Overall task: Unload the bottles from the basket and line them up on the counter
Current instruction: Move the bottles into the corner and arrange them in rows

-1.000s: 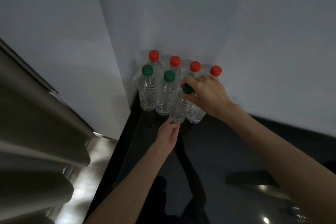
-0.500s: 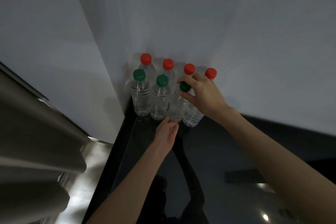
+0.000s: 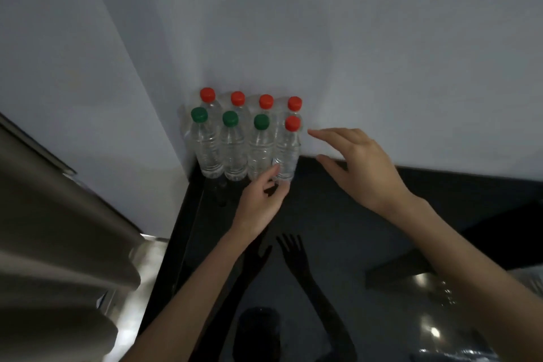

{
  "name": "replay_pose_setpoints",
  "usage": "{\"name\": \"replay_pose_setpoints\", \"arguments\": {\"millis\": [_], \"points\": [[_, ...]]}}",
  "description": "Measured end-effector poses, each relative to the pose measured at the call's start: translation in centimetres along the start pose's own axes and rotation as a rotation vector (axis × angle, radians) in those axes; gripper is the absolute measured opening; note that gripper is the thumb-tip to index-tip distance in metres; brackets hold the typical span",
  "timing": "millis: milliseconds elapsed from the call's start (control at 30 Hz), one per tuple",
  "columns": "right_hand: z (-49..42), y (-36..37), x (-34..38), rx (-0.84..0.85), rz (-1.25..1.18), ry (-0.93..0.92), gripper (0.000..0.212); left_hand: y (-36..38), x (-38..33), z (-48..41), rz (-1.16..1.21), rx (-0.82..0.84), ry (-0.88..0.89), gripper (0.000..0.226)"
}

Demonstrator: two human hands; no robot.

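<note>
Several clear water bottles stand upright in two rows in the counter's back left corner. The back row (image 3: 266,101) has red caps. The front row has three green-capped bottles (image 3: 261,138) and a red-capped bottle (image 3: 289,144) at its right end. My left hand (image 3: 260,203) rests its fingertips against the base of the red-capped front bottle, fingers apart, not wrapped around it. My right hand (image 3: 357,167) hovers open just right of the rows, touching no bottle. No basket is in view.
The counter (image 3: 338,244) is dark and glossy and mirrors my arms. White walls (image 3: 382,67) close the corner behind and left of the bottles. A steel appliance (image 3: 58,229) stands beyond the counter's left edge. A dark, flat shape (image 3: 411,267) lies at the right.
My right hand has let go of the third green cap and drawn away to the right, fingers spread. My left hand has stayed at the front bottles' bases.
</note>
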State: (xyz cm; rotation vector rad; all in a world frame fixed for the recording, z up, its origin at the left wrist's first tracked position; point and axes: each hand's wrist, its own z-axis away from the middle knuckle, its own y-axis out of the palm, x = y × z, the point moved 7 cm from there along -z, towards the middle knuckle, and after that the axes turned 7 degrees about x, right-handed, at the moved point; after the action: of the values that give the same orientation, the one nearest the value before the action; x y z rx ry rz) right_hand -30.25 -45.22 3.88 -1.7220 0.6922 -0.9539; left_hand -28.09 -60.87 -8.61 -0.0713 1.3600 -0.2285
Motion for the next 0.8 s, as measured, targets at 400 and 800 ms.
{"name": "replay_pose_setpoints", "arguments": {"millis": [400,800], "points": [[19.6,-11.0,-9.7,-0.144,0.071,0.246,0.039,17.0,-13.1,8.2,-0.379,0.07,0.425,0.044],[38.9,-14.6,-20.4,-0.169,0.063,0.436,0.037,37.0,-12.6,15.0,-0.415,0.416,0.405,0.047]]}}
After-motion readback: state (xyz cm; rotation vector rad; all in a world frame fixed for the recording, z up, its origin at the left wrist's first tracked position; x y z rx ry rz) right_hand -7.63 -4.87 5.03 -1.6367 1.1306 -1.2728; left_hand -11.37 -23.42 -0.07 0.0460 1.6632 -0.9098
